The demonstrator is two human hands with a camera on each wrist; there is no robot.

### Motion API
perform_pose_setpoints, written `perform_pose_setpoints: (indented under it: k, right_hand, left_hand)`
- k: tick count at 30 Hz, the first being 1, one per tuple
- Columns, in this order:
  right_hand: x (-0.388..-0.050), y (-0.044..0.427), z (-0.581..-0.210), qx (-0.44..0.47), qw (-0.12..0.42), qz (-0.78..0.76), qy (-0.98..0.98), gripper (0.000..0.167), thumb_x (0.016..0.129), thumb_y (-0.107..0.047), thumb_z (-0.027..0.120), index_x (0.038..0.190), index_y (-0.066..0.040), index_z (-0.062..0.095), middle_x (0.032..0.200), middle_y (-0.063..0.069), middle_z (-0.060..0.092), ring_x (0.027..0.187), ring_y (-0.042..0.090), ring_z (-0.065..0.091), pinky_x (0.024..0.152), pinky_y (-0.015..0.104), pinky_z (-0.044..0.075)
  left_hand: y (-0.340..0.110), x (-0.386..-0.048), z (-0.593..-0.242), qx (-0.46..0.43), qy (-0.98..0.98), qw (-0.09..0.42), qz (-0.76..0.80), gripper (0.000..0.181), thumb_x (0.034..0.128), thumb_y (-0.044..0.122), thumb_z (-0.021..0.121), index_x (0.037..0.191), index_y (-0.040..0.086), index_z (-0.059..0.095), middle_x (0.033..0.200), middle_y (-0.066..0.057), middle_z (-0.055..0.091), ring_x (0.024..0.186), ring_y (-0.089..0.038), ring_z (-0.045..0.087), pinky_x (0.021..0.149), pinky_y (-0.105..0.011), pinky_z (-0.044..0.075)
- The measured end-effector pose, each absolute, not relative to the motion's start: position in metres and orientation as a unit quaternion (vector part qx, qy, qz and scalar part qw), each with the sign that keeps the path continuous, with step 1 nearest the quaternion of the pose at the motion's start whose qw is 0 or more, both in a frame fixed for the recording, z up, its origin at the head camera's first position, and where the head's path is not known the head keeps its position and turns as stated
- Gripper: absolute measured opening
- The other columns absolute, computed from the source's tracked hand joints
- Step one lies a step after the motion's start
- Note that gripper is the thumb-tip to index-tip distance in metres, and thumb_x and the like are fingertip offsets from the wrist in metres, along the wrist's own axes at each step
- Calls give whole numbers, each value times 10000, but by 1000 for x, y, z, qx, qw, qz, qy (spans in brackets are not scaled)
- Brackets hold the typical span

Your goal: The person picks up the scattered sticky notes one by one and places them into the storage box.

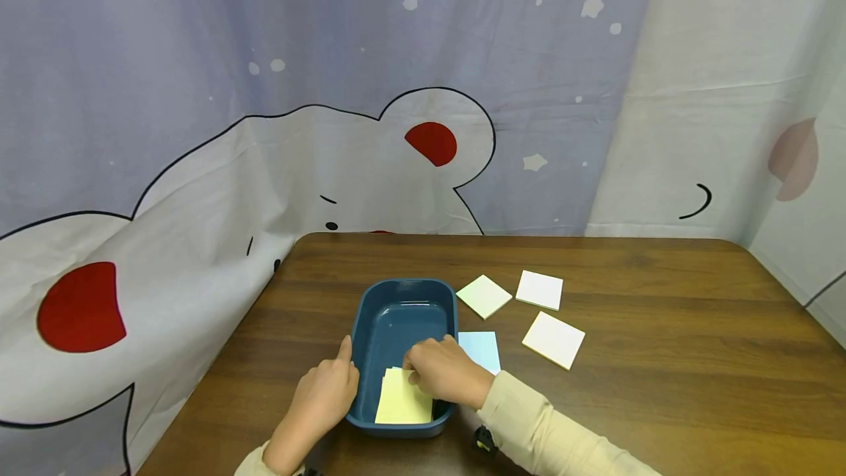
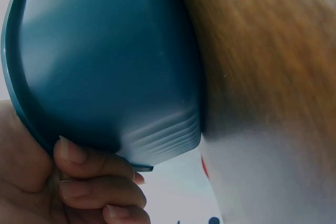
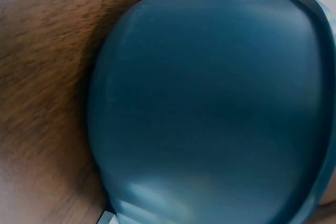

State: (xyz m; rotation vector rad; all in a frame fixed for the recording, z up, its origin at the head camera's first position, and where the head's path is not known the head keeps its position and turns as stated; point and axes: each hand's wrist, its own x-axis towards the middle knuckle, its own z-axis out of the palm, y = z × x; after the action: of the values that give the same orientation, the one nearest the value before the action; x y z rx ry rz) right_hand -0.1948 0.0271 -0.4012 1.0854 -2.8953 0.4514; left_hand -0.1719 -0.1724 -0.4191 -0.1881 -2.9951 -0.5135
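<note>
A blue plastic bin (image 1: 403, 430) stands on the table in the head view. My left hand (image 1: 325, 391) holds its left side, the index finger stretched along the rim and the other fingers curled. Those curled fingers (image 2: 100, 182) show against the bin's outer wall in the left wrist view. Over the bin's near end, my right hand (image 1: 446, 372) pinches a yellow sticky-note pad (image 1: 403, 401) at its upper right corner. A pale edge peeks out behind the pad. The right wrist view shows mostly the bin's outer wall (image 3: 210, 98), hiding the pad.
Right of the bin lie a light blue pad (image 1: 481, 350), a pale green pad (image 1: 484, 296) and two whitish pads, the far one (image 1: 540, 290) and the near one (image 1: 554, 339). Behind the wooden table (image 1: 661, 358) hangs a printed curtain (image 1: 317, 35).
</note>
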Motion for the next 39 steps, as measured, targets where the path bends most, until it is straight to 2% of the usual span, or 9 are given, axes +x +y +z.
perform_pose_setpoints:
  k: [4, 12, 14, 19, 25, 34, 39]
  right_hand:
    - [-194, 27, -402, 345, 18, 135, -929, 242, 829, -88, 687, 611, -175, 629, 564, -104, 440, 530, 54, 331, 547, 271, 222]
    - [-191, 27, -405, 350, 50, 127, -927, 288, 823, -64, 695, 577, -176, 595, 551, -78, 482, 527, 63, 333, 560, 281, 204]
    - [-190, 26, -406, 347, 56, 123, -928, 248, 821, -70, 698, 602, -168, 635, 560, -75, 516, 524, 67, 340, 569, 284, 204]
    - [-187, 24, -409, 343, 89, 84, -931, 114, 798, -130, 725, 695, -177, 713, 685, -68, 660, 555, 60, 481, 595, 293, 232]
    - [-184, 23, -410, 343, 109, 41, -932, 166, 822, -181, 719, 665, -189, 666, 631, -41, 573, 552, 80, 483, 588, 291, 213]
    - [-185, 25, -411, 357, 128, 20, -925, 128, 826, -176, 716, 702, -164, 691, 657, -16, 616, 547, 128, 513, 497, 247, 259]
    - [-184, 28, -407, 362, 151, 7, -920, 68, 834, -105, 694, 799, -148, 733, 691, 2, 634, 564, 134, 497, 495, 233, 251]
  left_hand:
    - [-173, -172, -419, -60, -983, 49, -167, 510, 935, 136, 475, 1385, -97, 419, 596, -122, 583, 486, -192, 465, 472, -386, 392]
    - [-172, -174, -421, -52, -984, 43, -168, 511, 932, 142, 476, 1384, -92, 427, 569, -109, 553, 481, -193, 454, 472, -377, 386]
    - [-172, -174, -421, -50, -983, 42, -169, 512, 932, 144, 475, 1386, -89, 426, 578, -112, 560, 485, -192, 454, 476, -376, 386]
    - [-173, -173, -421, -55, -983, 47, -171, 506, 929, 132, 478, 1380, -93, 430, 618, -144, 595, 487, -197, 456, 476, -384, 392]
    - [-173, -173, -421, -58, -983, 50, -170, 503, 929, 133, 482, 1376, -93, 436, 629, -153, 606, 487, -197, 463, 474, -390, 395]
    - [-172, -172, -420, -58, -983, 50, -168, 501, 932, 133, 473, 1379, -89, 432, 672, -178, 635, 497, -210, 496, 489, -410, 413]
    - [-172, -173, -421, -59, -983, 52, -165, 493, 933, 130, 471, 1372, -92, 438, 627, -153, 610, 488, -202, 491, 482, -395, 407]
